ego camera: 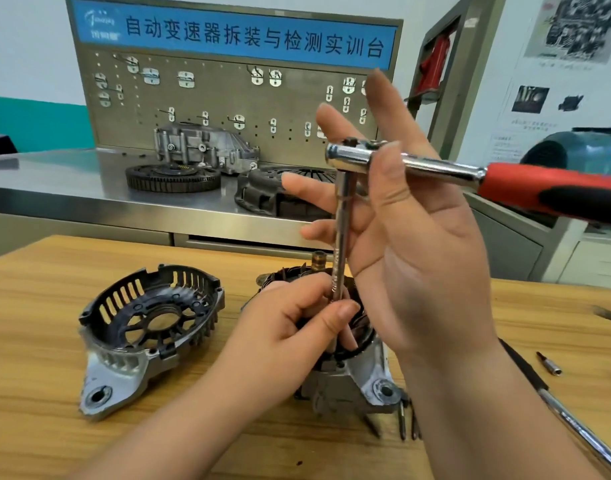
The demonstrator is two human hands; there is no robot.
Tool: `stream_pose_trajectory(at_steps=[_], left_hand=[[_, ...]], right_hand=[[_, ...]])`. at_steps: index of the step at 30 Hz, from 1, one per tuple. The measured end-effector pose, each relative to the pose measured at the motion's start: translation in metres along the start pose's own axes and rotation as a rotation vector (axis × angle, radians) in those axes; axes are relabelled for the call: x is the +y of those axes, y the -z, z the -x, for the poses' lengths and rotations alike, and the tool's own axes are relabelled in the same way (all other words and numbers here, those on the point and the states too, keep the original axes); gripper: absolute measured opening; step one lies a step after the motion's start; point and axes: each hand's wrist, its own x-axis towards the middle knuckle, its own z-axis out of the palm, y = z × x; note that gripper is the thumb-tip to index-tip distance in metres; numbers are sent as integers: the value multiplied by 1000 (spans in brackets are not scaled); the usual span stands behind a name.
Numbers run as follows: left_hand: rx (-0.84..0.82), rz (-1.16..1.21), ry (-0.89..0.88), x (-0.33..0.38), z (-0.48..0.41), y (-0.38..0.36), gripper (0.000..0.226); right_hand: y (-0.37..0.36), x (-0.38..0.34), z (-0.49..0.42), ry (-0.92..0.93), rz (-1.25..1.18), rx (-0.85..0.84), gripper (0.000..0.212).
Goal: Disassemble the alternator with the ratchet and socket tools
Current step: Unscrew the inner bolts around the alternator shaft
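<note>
- A blue banner (248, 36) across the top of the steel pegboard (221, 98) reads "自动变速器拆装与检测实训台" in white characters; the small logo at its left end is too blurred to make out.
- Posters on the wall at right carry photographs and lines of print too small to read.
- The person's right hand (428, 244) is raised above the wooden table (37, 306), palm turned toward the wearer and fingers straight and fanned out. Its thumb lies across the chrome neck of the ratchet (446, 169), pinning the tool against the fingers behind it.
- The ratchet's red-and-black handle runs out to the right edge of view, and its head sits at the top of a slim extension bar (342, 230) that drops almost straight down.
- The left hand (290, 327) reaches in from below and pinches the bar's lower end between thumb and curled fingers, right over the open top of the alternator (352, 379).
- The alternator stands at the middle of the table with its windings exposed and its copper-ringed shaft tip (319, 261) poking up behind the hands.
- Its removed end cover (117, 367) lies open side up just to the left, apart from the body.
- A small bit (550, 363) and a second chrome bar (581, 431) lie on the table at right.
- Behind them, a toothed ring (172, 178) and a cast housing (200, 147) sit on the steel bench.
</note>
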Motion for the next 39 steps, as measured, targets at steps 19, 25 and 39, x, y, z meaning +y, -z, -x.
stream_pose_trajectory(at_steps=[19, 25, 39], left_hand=[[-16, -23, 73, 3, 1, 0, 36], [-64, -132, 9, 1, 2, 1, 41], [-59, -129, 48, -1, 1, 0, 37]], right_hand=[[10, 3, -14, -227, 334, -97, 38], [10, 1, 0, -222, -175, 32, 48], [10, 2, -1, 50, 25, 132, 38]])
